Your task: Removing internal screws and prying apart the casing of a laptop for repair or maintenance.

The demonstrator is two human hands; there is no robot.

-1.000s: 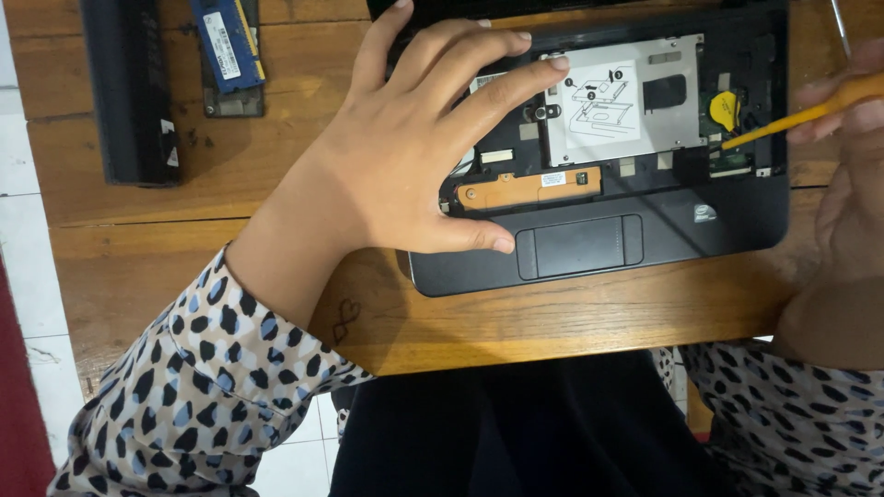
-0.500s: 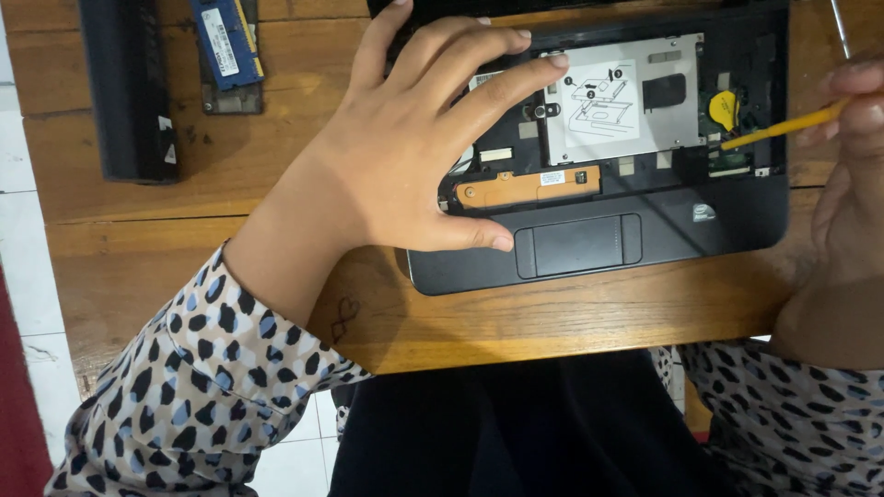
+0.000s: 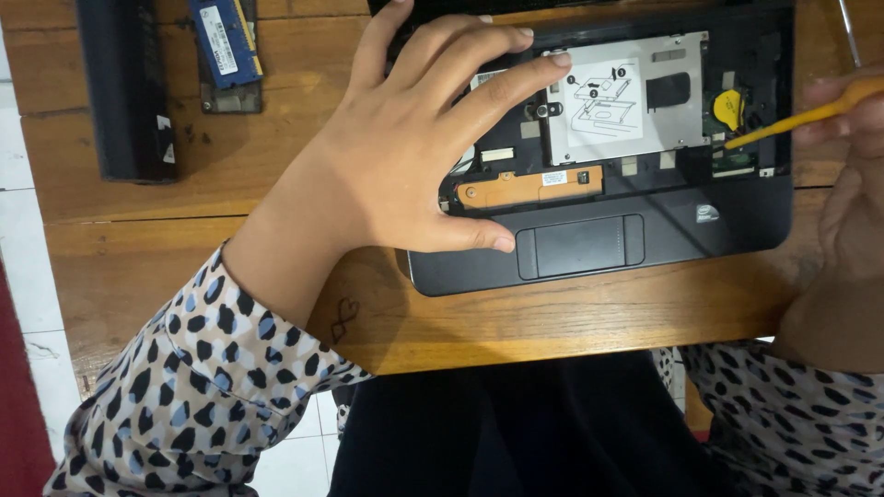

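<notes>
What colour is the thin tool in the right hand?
Orange-yellow: the thin tool held by the right hand, seen in the head view.

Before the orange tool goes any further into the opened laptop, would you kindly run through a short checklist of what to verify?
1. Laptop steadied: ok; the left hand is spread over its left side, thumb by the touchpad.
2. Tool tip placed: ok; the orange tool points just below the yellow round part.
3. Grip on the tool: cannot tell; the right hand is partly cut off by the frame edge.
4. Metal drive cover in place: ok; it lies flat in its bay.
5. Removed parts aside: ok; the long black battery and blue memory module lie apart on the wooden table.
</notes>
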